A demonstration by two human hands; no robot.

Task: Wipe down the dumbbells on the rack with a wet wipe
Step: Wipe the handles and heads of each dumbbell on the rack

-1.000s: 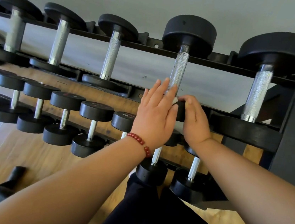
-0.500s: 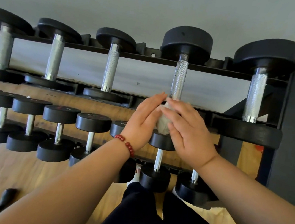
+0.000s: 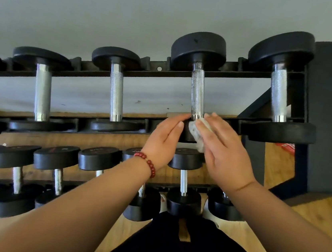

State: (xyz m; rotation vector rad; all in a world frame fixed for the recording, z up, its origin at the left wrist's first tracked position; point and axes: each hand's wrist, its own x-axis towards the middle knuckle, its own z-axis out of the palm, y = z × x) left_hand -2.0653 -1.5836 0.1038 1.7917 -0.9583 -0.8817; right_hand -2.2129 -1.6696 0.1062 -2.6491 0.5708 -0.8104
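Hands have parted: right hand (image 3: 220,151), fingers straight, wipes with the wipe (image 3: 198,133) under them across the dumbbell (image 3: 197,94); left hand (image 3: 163,138), open, seemingly steadies it.

Dumbbell (image 3: 197,83) handles are shiny knurled metal, their heads matt black rubber; the wipe (image 3: 196,132) looks crumpled grey cloth; the floor (image 3: 318,209) glossy wood.

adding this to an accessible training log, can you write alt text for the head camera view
A person's right hand presses a crumpled wet wipe against the near head of a large dumbbell on the top row of the rack, while the left hand, wearing a red bead bracelet, touches that head. Smaller dumbbells line the lower row.
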